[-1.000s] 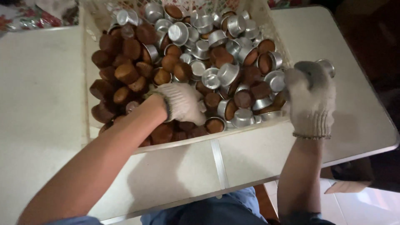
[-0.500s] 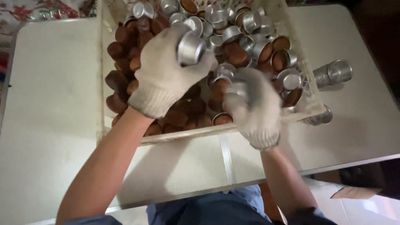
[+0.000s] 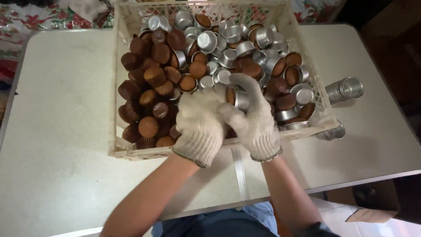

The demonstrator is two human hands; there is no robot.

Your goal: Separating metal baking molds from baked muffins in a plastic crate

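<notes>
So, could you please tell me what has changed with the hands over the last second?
The right hand came in from the table edge, and the left hand lowered its raised tin; both now meet on one cake tin over the crate. The stacked tins stayed on the table.

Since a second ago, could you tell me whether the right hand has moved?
Yes. The right hand has come in from beyond the crate's right rim to over its middle, beside the left hand, gripping a metal cup.

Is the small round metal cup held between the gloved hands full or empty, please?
Full: the small round metal cup, gripped by the right hand beside the left hand, shows brown cake inside.
</notes>
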